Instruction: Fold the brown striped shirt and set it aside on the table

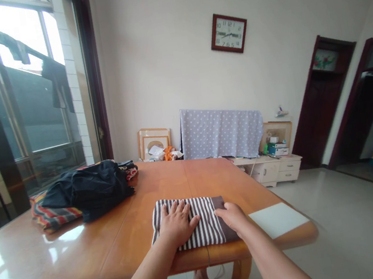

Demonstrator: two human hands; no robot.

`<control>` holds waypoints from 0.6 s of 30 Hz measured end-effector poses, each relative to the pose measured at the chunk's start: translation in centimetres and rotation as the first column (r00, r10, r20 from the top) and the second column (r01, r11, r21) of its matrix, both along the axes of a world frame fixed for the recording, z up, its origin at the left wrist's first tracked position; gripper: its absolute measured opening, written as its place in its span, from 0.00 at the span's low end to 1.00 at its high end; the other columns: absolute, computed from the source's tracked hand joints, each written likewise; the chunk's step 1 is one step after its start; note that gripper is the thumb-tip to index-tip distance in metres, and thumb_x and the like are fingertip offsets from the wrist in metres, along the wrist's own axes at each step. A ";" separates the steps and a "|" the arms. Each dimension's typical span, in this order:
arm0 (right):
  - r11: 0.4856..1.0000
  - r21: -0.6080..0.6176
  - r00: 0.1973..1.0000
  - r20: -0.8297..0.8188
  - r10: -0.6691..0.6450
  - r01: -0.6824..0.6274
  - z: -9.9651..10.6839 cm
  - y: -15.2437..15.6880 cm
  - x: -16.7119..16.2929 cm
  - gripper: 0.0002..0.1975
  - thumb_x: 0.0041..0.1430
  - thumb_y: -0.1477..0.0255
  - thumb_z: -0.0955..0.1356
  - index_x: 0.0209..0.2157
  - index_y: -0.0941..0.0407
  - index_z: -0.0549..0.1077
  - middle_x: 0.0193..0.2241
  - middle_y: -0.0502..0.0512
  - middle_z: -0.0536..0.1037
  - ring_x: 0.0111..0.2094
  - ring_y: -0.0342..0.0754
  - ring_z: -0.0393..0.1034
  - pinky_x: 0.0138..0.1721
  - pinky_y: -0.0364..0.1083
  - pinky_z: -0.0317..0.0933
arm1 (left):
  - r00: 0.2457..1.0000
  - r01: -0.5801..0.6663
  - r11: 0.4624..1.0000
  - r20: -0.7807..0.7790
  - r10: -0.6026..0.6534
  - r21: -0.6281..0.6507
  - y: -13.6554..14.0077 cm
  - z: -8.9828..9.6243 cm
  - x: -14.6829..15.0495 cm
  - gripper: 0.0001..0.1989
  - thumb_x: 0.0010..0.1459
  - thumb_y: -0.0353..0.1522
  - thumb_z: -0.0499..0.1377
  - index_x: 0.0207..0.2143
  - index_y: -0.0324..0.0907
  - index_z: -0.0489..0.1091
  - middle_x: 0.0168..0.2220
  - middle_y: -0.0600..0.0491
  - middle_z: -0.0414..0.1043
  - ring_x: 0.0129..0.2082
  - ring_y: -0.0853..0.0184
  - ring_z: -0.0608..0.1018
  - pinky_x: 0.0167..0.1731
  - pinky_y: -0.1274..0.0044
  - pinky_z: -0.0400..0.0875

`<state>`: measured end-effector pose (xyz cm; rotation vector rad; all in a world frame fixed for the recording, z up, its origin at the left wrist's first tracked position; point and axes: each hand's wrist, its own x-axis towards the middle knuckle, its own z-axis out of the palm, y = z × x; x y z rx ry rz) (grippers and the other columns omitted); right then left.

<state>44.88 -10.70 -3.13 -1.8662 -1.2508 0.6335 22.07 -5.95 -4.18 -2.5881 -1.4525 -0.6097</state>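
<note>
A folded striped knit garment (204, 221), brown and white with a wide brown ribbed band at its right end, lies flat near the table's front edge. My left hand (177, 221) rests palm down on its left half, fingers spread over the stripes. At the ribbed band is my right hand (233, 218), its thumb on top of the cloth and its other fingers curled around or under the right edge, mostly hidden.
Dark and multicoloured clothes (90, 192) lie piled on the left of the wooden table (124, 236). Right of the striped garment is a white sheet (280, 219). Beyond the table stand a cloth-covered object (220, 131) and a low white cabinet (285, 168).
</note>
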 end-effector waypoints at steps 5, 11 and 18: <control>0.999 0.033 0.919 -0.392 0.042 -0.032 -0.2 0.3 0.4 0.11 0.50 0.66 0.71 0.34 0.57 0.74 0.31 0.55 0.82 0.32 0.50 0.76 0.30 0.43 0.65 | 1.000 -0.001 1.000 -0.005 0.000 -0.026 0.0 -0.1 -0.1 0.31 0.67 0.52 0.40 0.64 0.52 0.64 0.67 0.49 0.62 0.69 0.47 0.57 0.64 0.46 0.43; 0.999 -0.036 0.666 -0.746 -0.010 -0.026 -0.3 0.3 1.2 0.10 0.50 0.69 0.73 0.34 0.59 0.75 0.28 0.58 0.82 0.28 0.51 0.76 0.29 0.46 0.68 | 1.000 -0.005 0.999 0.002 0.005 -0.045 0.1 -0.1 0.0 0.32 0.66 0.53 0.42 0.66 0.54 0.62 0.68 0.49 0.61 0.69 0.46 0.57 0.64 0.46 0.42; 0.998 -0.040 0.549 -0.836 -0.011 -0.042 -0.3 0.0 0.7 0.10 0.55 0.70 0.71 0.39 0.55 0.71 0.33 0.55 0.82 0.34 0.48 0.78 0.39 0.46 0.72 | 0.999 0.017 0.999 0.033 -0.015 -0.044 0.1 -0.1 -0.1 0.33 0.66 0.55 0.40 0.66 0.54 0.61 0.67 0.48 0.62 0.68 0.45 0.58 0.64 0.45 0.40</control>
